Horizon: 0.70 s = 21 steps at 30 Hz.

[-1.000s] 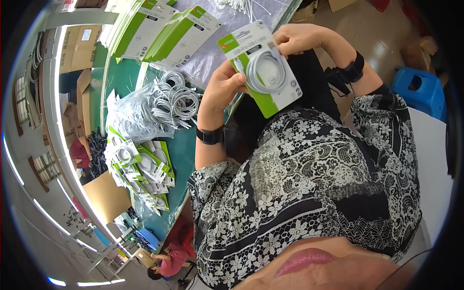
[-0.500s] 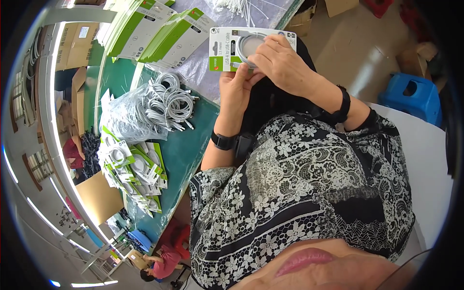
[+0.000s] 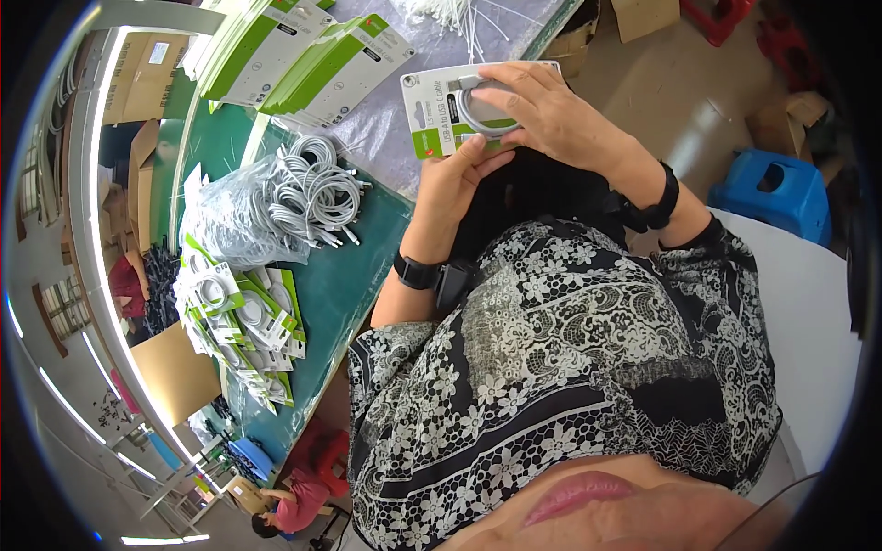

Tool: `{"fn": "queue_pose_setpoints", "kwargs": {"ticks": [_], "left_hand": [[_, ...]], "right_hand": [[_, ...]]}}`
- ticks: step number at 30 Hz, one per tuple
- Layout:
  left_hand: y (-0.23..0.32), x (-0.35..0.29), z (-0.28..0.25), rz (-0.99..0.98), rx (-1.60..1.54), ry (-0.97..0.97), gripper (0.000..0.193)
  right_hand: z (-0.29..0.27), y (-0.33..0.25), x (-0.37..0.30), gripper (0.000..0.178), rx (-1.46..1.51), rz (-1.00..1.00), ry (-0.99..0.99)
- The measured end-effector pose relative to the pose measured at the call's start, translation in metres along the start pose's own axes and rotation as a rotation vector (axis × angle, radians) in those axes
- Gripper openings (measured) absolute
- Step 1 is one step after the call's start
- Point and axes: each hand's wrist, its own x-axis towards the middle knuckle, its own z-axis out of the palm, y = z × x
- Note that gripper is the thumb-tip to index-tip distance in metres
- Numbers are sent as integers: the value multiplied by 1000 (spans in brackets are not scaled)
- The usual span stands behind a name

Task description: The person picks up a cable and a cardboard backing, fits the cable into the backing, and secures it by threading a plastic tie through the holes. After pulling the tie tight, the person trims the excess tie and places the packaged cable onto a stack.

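A white and green packaging card (image 3: 432, 115) with a coiled white cable (image 3: 480, 103) on it is held over the front edge of the green table (image 3: 344, 275). My left hand (image 3: 455, 179) grips the card's lower edge from below, thumb against it. My right hand (image 3: 551, 115) lies over the card's right half, its fingers pressing on the cable coil. Both wrists carry black bands. The card lies sideways, and its right end is hidden under my right hand.
A heap of coiled white cables in clear plastic (image 3: 285, 197) lies on the table to the left. Packed cards (image 3: 243, 321) are piled nearer, and empty cards (image 3: 312, 55) are stacked farther off. A blue stool (image 3: 772, 188) stands on the floor at right. Another person (image 3: 294, 505) sits lower left.
The card has turned from slanted upright to lying sideways and moved farther from my body. My right hand has come over its front onto the cable coil.
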Motion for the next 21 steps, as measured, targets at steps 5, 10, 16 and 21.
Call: {"fn": "queue_pose_setpoints", "kwargs": {"ticks": [5, 10, 16, 21], "left_hand": [[1, 3, 1, 24, 43, -15, 37], [-4, 0, 5, 96, -1, 78, 34], [0, -13, -9, 170, 50, 162, 31], [-5, -24, -17, 181, 24, 213, 30]], "right_hand": [[-5, 0, 1, 32, -93, -105, 39], [-1, -7, 3, 21, -134, -114, 67], [7, 41, 16, 22, 210, 85, 138], [30, 128, 30, 23, -139, 515, 189]]}}
